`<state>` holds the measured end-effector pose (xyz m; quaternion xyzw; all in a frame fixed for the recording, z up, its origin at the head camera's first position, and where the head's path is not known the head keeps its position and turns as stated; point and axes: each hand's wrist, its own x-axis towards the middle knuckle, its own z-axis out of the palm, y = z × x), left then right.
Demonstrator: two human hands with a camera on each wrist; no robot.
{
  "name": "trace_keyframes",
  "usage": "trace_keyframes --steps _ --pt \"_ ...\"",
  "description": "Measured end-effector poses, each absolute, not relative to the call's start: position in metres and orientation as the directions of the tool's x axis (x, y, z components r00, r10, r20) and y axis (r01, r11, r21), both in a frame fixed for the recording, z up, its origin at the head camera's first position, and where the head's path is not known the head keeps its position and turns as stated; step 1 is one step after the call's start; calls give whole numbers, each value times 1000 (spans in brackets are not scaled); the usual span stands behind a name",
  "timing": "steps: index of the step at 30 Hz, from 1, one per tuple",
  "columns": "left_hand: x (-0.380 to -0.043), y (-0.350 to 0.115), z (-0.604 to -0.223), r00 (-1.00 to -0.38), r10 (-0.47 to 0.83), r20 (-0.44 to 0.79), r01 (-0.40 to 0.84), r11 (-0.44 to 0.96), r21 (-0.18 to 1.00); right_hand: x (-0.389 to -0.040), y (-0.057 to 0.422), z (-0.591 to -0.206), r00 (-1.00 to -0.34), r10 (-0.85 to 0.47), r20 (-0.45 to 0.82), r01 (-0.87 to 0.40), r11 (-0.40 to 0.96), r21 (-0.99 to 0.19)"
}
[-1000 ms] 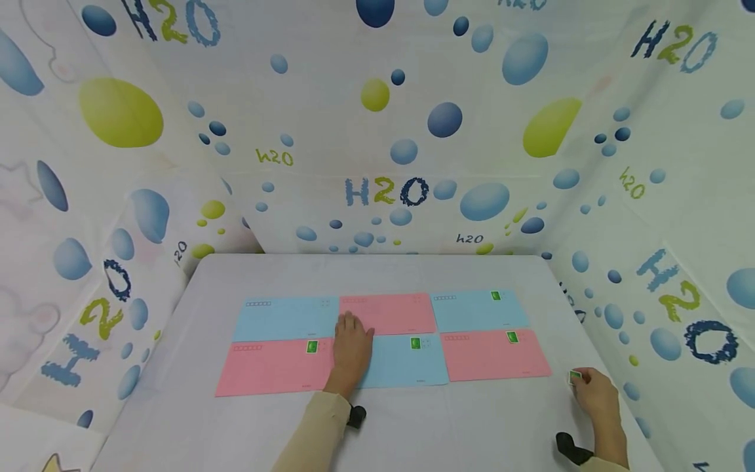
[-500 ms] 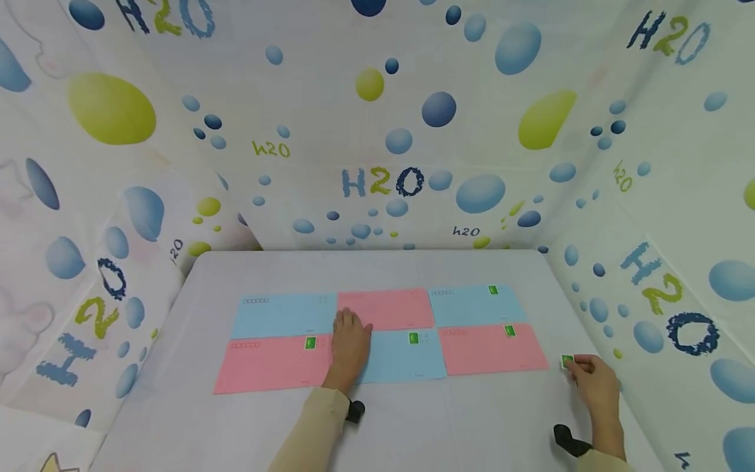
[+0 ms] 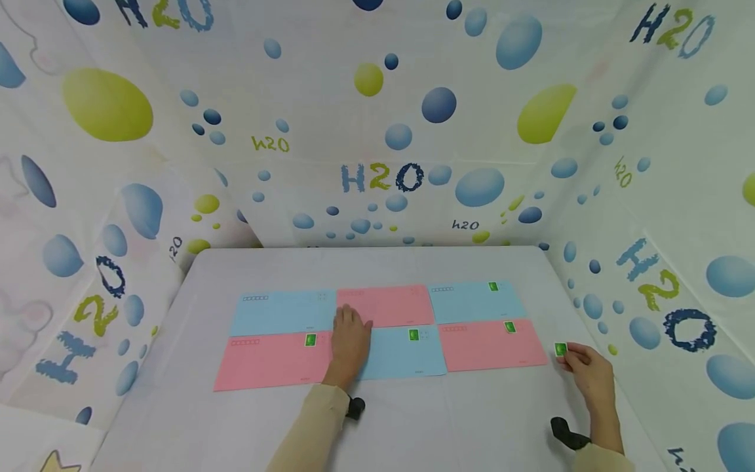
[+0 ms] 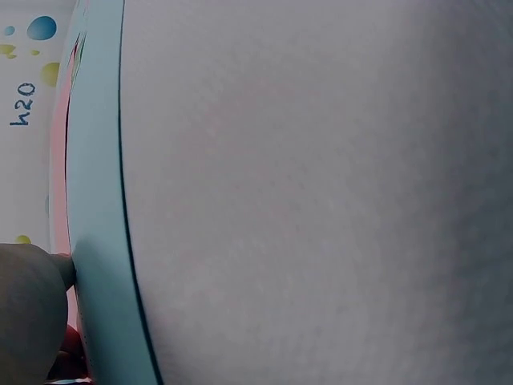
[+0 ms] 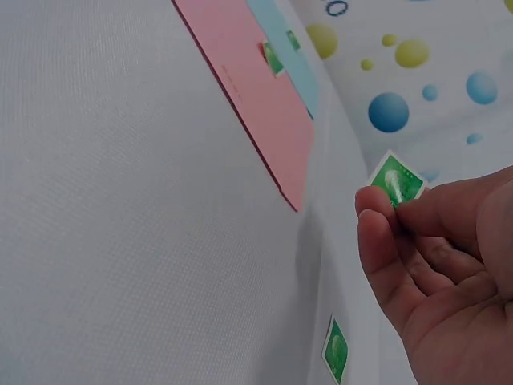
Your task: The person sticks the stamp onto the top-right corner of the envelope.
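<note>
Stamp (image 3: 561,349) at the right of the table (image 3: 448,419), just to the right of the near-right pink envelope (image 3: 489,354): we find it pinched in the fingertips of the right hand (image 3: 592,380), seemingly held off the surface. Our left hand (image 3: 350,341) lies flat with nothing in its grasp that we can see, fingers laid over the near-middle blue envelope (image 3: 401,360) and onto the far-middle pink envelope (image 3: 395,308); how hard it presses, we cannot tell.

We judge the step in hand to be between picking up and sticking down, the piece held but not yet on paper. Both near-row ones named so far carry a stamp, as do the near-left pink envelope (image 3: 265,367) and the far-right blue envelope (image 3: 472,305). We see none on the far-middle pink or the far-left blue envelope (image 3: 277,318). To our mind, the next move calls for a reach leftward to a bare far-row corner, keeping the piece square; which of the two, we cannot say.

It looks small, thin and flat, green inside a white border, with a paler rounded patch mid-face. The right wrist view shows it corner-up, catching some shine, and a spare stamp (image 5: 336,351) below the hand.
</note>
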<state>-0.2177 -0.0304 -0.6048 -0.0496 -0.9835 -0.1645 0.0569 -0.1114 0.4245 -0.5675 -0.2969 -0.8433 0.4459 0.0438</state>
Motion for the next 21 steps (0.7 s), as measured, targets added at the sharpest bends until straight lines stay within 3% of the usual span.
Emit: trace_keyframes --steps 21 --pt "-216 -31 -600 -987 79 140 120 943 311 -118 408 -558 -827 525 -200 435 374 -819"
